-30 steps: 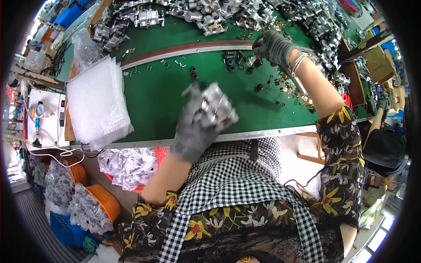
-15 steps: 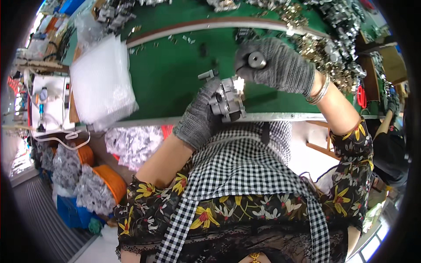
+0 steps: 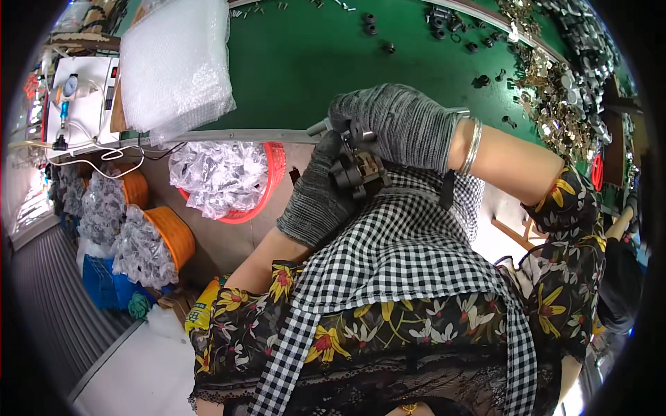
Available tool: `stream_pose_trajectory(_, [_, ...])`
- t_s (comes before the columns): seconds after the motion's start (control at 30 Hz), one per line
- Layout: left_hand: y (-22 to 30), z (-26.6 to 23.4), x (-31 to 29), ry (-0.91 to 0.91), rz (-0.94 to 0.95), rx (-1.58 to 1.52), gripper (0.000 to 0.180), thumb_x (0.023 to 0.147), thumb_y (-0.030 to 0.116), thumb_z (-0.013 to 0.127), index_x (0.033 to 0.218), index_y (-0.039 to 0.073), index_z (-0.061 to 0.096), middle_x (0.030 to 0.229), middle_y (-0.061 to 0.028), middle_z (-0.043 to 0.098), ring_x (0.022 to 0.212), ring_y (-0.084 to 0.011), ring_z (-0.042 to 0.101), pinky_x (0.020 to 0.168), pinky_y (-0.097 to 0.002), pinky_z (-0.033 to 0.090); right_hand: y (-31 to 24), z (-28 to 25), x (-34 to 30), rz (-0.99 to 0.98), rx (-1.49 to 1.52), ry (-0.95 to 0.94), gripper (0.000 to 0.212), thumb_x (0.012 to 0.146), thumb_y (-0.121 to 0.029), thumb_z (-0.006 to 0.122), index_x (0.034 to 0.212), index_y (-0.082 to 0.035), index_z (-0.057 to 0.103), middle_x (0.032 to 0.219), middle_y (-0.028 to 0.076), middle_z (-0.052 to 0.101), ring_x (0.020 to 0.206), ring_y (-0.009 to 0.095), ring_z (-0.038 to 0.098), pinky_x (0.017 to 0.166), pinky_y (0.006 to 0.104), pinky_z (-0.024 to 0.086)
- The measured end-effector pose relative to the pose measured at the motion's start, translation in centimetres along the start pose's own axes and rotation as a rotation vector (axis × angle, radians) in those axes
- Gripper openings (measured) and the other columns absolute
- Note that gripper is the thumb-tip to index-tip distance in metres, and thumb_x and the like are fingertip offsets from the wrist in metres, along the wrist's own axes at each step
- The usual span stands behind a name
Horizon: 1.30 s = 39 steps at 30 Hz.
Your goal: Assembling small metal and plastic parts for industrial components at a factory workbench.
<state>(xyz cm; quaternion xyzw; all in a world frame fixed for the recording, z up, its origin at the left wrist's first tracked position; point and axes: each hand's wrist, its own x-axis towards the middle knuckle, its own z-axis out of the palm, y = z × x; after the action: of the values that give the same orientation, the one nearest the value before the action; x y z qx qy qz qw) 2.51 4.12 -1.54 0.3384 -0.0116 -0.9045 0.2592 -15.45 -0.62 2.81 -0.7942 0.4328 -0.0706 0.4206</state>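
Grey-gloved, our left hand [image 3: 313, 204] is holding the metal part [image 3: 348, 176] in a closed grip, ideally steadily; our right hand [image 3: 399, 125] is partly covering it, its grip unclear.

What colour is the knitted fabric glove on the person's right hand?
The knitted glove is streaky grey; the head view shows it best.

Metal part [image 3: 355, 177]: compact, blocky, dark grey in this light, rounded bosses on its left side, tan-gold patch facing up. Gripped in left hand [image 3: 318, 201], off the near edge of the desk [image 3: 291, 76]. Top hidden by right hand [image 3: 402, 123]. Grey rod [image 3: 319, 127] sticks out upper left; can't tell if attached.
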Motion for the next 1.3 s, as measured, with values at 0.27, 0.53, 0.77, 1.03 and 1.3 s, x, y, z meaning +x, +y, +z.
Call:
stream_pose_trajectory(0.27, [-1.0, -0.1, 1.6, 0.216, 0.144, 0.062, 0.042, 0.091, 0.048, 0.053, 0.110, 0.011, 0.056, 0.090, -0.0029, 0.060, 0.078, -0.0153, 0.063, 0.064, -0.0280, 0.053, 0.8, 0.6, 0.4, -0.048, -0.033, 0.120, 0.029, 0.079, -0.002, 0.061, 0.109, -0.004, 0.059, 0.096, 0.016, 0.066, 0.084, 0.029, 0.065, 0.073, 0.0343, 0.053])
stream_pose_trajectory(0.53, [-0.8, 0.9, 2.1, 0.308, 0.228, 0.072, 0.030, 0.099, 0.034, 0.038, 0.116, 0.012, 0.050, 0.097, -0.0046, 0.058, 0.084, -0.0147, 0.061, 0.064, -0.0282, 0.054, 2.1, 0.9, 0.7, -0.042, 0.114, 0.064, 0.034, 0.079, -0.002, 0.061, 0.113, -0.007, 0.058, 0.101, 0.016, 0.066, 0.089, 0.028, 0.066, 0.077, 0.0343, 0.053])
stream_pose_trajectory(0.77, [-0.8, 1.0, 1.5, 0.222, 0.232, 0.162, 0.030, 0.099, 0.032, 0.039, 0.120, 0.012, 0.047, 0.107, -0.0051, 0.055, 0.091, -0.0147, 0.060, 0.071, -0.0289, 0.053, 0.8, 1.2, 0.5, 0.027, -0.012, 0.093, 0.028, 0.086, -0.006, 0.053, 0.114, -0.005, 0.059, 0.104, 0.014, 0.066, 0.093, 0.026, 0.065, 0.079, 0.0343, 0.053])
stream_pose_trajectory(1.03, [-0.7, 2.1, 2.8, 0.223, 0.171, 0.208, 0.035, 0.097, 0.037, 0.042, 0.121, 0.012, 0.047, 0.111, -0.0052, 0.055, 0.098, -0.0157, 0.058, 0.080, -0.0312, 0.051, 3.3, 2.4, 1.6, 0.033, 0.308, 0.195, 0.031, 0.093, -0.027, 0.049, 0.108, -0.003, 0.063, 0.101, 0.011, 0.065, 0.085, 0.017, 0.063, 0.077, 0.0290, 0.051])
stream_pose_trajectory(1.3, [-0.9, 3.6, 1.1, 0.213, 0.155, 0.220, 0.040, 0.096, 0.042, 0.044, 0.122, 0.011, 0.047, 0.114, -0.0053, 0.055, 0.106, -0.0166, 0.056, 0.089, -0.0335, 0.050, 2.9, 0.9, 0.8, 0.077, 0.541, 0.136, 0.025, 0.092, -0.024, 0.053, 0.100, -0.004, 0.063, 0.102, 0.010, 0.065, 0.090, 0.018, 0.063, 0.078, 0.0318, 0.052])
